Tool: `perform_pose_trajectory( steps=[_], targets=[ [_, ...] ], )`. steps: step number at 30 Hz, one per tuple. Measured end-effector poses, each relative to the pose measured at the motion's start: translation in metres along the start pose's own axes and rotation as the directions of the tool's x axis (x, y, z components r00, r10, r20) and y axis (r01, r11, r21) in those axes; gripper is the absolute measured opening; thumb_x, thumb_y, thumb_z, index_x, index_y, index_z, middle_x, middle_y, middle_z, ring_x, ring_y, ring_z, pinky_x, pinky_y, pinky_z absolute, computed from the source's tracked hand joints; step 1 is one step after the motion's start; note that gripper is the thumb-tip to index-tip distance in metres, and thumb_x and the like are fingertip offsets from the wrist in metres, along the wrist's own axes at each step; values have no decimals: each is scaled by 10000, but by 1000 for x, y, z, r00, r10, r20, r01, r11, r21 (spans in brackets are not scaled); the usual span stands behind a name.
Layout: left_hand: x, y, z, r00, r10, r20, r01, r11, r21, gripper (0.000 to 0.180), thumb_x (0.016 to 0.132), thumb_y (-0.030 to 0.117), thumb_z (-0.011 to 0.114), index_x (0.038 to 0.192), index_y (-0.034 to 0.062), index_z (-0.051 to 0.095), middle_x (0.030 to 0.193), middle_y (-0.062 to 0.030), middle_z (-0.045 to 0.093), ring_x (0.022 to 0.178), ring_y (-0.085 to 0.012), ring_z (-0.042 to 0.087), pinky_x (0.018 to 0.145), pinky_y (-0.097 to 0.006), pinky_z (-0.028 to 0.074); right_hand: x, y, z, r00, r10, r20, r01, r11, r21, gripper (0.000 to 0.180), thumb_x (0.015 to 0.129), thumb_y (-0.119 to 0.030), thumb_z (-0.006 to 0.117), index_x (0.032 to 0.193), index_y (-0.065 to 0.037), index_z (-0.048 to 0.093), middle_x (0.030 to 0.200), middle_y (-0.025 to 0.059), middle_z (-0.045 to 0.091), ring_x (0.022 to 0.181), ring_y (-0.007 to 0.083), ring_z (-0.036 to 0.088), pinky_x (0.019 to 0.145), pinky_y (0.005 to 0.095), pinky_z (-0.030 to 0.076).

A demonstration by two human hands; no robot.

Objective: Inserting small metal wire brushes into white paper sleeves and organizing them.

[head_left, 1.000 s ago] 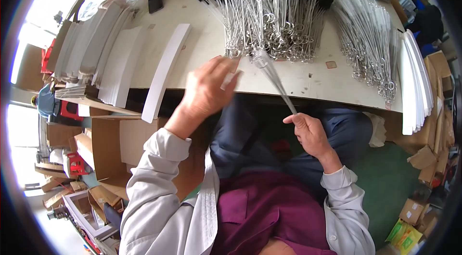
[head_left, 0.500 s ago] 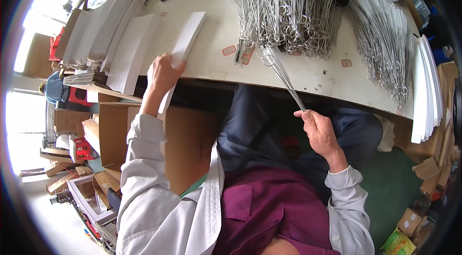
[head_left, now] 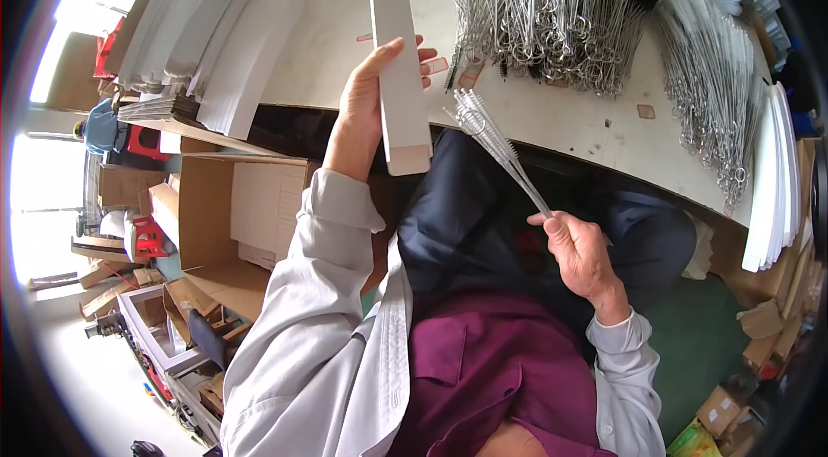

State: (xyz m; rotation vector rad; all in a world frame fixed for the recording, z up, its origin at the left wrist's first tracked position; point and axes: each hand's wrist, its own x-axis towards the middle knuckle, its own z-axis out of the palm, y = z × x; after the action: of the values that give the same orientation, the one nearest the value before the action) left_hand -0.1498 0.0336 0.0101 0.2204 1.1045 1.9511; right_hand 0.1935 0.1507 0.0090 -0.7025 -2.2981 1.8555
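A pale, worn worktable (head_left: 319, 34) stretches beyond the fingers of both our hands, and an open brown cardboard box (head_left: 203, 215) stands below and to the left of our left fingers. Our left hand (head_left: 362, 103) is closed around a long, narrow white cardboard carton (head_left: 398, 78), thumb along one edge and fingertips curled round the opposite one; its lower end hangs below those fingers. Our right hand (head_left: 582, 254) pinches a slim bundle of silver wire brushes (head_left: 496, 142) by its narrow end, thumb pressed against the fingers, and the bristly, ringed end fans out up and left of that grip. Past the right fingers, we have a dense heap of black-tipped metal brushes (head_left: 552, 17) on the table, with a pile of thin silver wire rods (head_left: 707, 86) farther right. Left of our left fingers lie flat white cardboard sleeves (head_left: 250, 60), stacked side by side.
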Motion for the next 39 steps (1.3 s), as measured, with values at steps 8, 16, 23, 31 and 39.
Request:
perform_pose_trajectory(
  steps=[8,16,23,31,39],
  targets=[
    [24,2,-7,991,134,-17,-133,991,33,510,957,165,624,1403,-23,463,1133,-240,643,910,-268,640,832,-397,568,-10,-5,9,997,3,83,1,999,-50,369,1076,-277,556,1048,60,705,685,150,632,559,152,486,572,307,457],
    [14,-3,16,982,187,-37,-189,981,-46,501,976,218,624,1354,-75,479,1079,-230,627,841,-257,628,778,-399,561,-4,9,7,997,-67,31,72,982,-176,402,1070,-308,546,1040,64,697,767,241,686,657,385,676,593,379,508],
    [2,-28,32,980,175,-93,-179,983,-37,455,985,251,621,1271,-90,525,1058,-223,626,834,-252,638,785,-384,566,2,-6,4,998,57,38,-42,949,-313,409,1069,-310,545,966,65,672,725,230,668,651,410,657,583,396,502],
    [-29,-80,80,991,80,-111,-83,996,-24,326,978,284,652,1108,-10,596,932,-161,643,821,-255,648,790,-413,566,46,-7,12,985,-165,-38,145,937,-318,265,1017,-212,599,931,38,609,687,258,617,662,468,618,559,491,470],
    [-22,-61,66,949,201,-241,-255,941,-221,365,993,307,645,1135,-8,528,1005,-171,619,891,-243,622,904,-411,550,32,-13,-35,992,-98,-85,76,968,-240,466,924,-350,768,1139,52,669,884,219,736,832,303,748,751,359,564]
  ],
)
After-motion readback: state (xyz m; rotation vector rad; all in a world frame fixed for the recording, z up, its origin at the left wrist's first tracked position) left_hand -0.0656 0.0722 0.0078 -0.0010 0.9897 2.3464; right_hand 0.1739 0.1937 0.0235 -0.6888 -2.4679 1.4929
